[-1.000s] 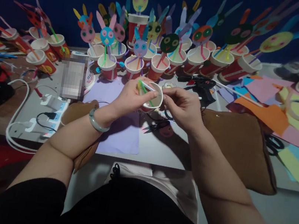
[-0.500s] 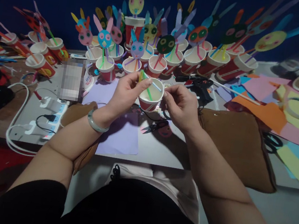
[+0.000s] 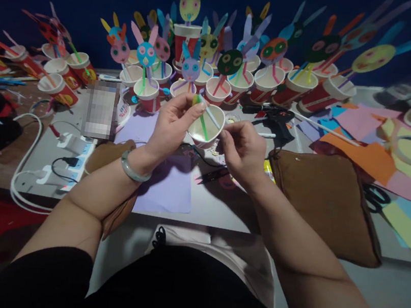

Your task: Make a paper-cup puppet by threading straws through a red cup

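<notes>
A paper cup [image 3: 207,123] is held up between my two hands, its mouth tilted toward me. A green straw [image 3: 204,126] and a pale blue straw [image 3: 213,116] lean inside it. My left hand [image 3: 174,126] is closed at the cup's left rim, thumb and fingers pinching the cup and straws there. At the right side of the rim my right hand [image 3: 242,149] has its fingers pinched together against the cup; whether they also hold something small is hidden. Black scissors [image 3: 213,176] lie on the table below the cup.
Behind stand many cups with paper rabbit heads [image 3: 190,69]. A glue gun [image 3: 278,121] and a brown cushion [image 3: 322,202] lie to the right, with coloured paper [image 3: 357,122] beyond. Purple paper [image 3: 169,190], a power strip [image 3: 81,158] and white cables [image 3: 17,172] are at the left.
The cup has tilted further toward me and shifted slightly left. My right hand has moved a little down and left, uncovering a yellow packet near its wrist.
</notes>
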Motion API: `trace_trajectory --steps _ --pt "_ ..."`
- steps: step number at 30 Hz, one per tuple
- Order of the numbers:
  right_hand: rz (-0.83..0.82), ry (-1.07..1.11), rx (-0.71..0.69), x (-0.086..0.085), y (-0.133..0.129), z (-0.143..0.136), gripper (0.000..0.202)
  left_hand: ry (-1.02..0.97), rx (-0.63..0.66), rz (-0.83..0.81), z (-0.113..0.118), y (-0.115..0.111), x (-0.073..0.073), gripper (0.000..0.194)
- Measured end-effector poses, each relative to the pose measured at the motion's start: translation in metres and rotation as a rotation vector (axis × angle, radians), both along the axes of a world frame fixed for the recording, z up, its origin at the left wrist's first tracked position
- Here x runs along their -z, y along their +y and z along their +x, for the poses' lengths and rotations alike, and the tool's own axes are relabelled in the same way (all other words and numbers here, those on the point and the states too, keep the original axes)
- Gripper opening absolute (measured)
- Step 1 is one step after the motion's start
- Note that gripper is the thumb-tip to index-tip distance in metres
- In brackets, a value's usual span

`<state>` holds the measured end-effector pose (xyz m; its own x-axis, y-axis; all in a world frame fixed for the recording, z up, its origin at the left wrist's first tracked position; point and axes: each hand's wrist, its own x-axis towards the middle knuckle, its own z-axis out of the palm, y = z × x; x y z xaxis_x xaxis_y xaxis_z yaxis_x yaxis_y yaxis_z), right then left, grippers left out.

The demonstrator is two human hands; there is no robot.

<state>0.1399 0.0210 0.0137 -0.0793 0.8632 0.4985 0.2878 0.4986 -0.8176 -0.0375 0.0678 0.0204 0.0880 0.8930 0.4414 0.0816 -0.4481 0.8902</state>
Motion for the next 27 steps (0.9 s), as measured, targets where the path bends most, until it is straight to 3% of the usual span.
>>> trace_trajectory --steps 12,17,27 --pt "-0.181 0.141 -0.121 0.0 0.013 0.009 0.037 0.067 0.145 -0.032 -0.005 -0.005 -0.016 0.036" --pt "-0.103 0.096 -0.048 0.001 0.012 0.005 0.028 0.058 0.173 -0.064 -0.005 -0.005 -0.014 0.041" --pt "0.091 -0.082 0.069 0.001 0.004 0.002 0.017 0.032 0.033 -0.02 -0.004 0.003 0.004 0.047"
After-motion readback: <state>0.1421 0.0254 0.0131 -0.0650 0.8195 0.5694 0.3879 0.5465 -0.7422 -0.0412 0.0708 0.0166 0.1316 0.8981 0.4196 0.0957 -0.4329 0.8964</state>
